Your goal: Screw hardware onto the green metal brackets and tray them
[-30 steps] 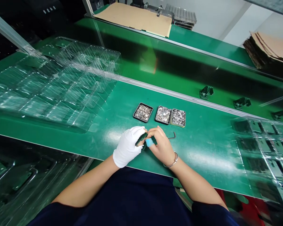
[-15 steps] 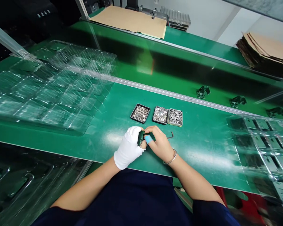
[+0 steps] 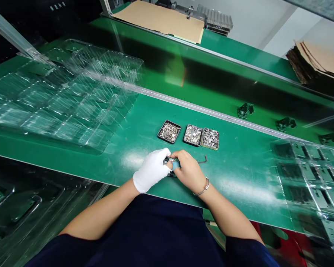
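Between my two hands, just above the green table (image 3: 233, 181), is a small dark part with bright metal bits (image 3: 172, 160); fingers cover most of it. My left hand (image 3: 153, 168), in a white glove with bare fingertips, grips its left side. My right hand (image 3: 189, 168) is closed on the right side, with blue tape round its thumb and a bangle at the wrist. A small hex key (image 3: 205, 159) lies just beyond the right hand. Beyond the hands are a black tray of small metal pieces (image 3: 169, 131) and two adjoining trays of similar pieces (image 3: 193, 134) (image 3: 210, 138).
Clear plastic trays (image 3: 64, 107) cover the table's left side. At the right stands a clear tray with flat metal plates (image 3: 313, 167). Several dark assemblies (image 3: 246, 110) sit beyond the metal rail (image 3: 183, 104). Brown cardboard (image 3: 161, 20) lies on the back shelf.
The part has turned in my hands, from an upright dark green side to a flatter pose showing bright metal. Both hands stay closed on it. The camera view has shifted slightly.
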`<state>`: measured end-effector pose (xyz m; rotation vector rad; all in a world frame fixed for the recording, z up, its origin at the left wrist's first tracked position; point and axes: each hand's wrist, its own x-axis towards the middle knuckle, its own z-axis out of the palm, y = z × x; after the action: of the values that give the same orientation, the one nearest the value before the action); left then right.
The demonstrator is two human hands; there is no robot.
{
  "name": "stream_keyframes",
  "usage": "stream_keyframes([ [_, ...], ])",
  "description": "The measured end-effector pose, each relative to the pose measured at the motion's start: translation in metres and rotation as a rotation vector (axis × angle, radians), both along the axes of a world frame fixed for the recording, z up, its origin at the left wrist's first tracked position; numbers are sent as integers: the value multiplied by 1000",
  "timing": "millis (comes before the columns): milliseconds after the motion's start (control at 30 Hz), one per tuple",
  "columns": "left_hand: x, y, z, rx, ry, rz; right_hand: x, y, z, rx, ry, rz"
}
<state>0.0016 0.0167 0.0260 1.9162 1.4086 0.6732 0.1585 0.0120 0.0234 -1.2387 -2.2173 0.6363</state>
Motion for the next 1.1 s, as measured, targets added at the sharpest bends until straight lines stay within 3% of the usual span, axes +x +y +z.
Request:
stream_keyframes([
  [300,-2,-1,-8,18,-95,22,-2,-1,1,-70,23,-33],
  [400,-6,-2,-10,4,-161,15,15,14,10,-98,62,37],
  [467,-9,-4,-12,7,-208,16,32,34,14,-81,34,-23],
  [567,-13,-5,-15,24,-243,31,55,71,15,-39,-240,-173],
  [667,-15,-4,-19,26,-243,39,62,97,10,-50,-573,-141],
  [733,-16,-3,-21,21,-240,42,59,104,6,-59,-659,-109],
  [900,-18,-2,-25,13,-246,58,55,102,1,-51,-622,-133],
  [1100,-19,-1,-18,64,-237,76,65,100,-5,-3,-548,-207],
])
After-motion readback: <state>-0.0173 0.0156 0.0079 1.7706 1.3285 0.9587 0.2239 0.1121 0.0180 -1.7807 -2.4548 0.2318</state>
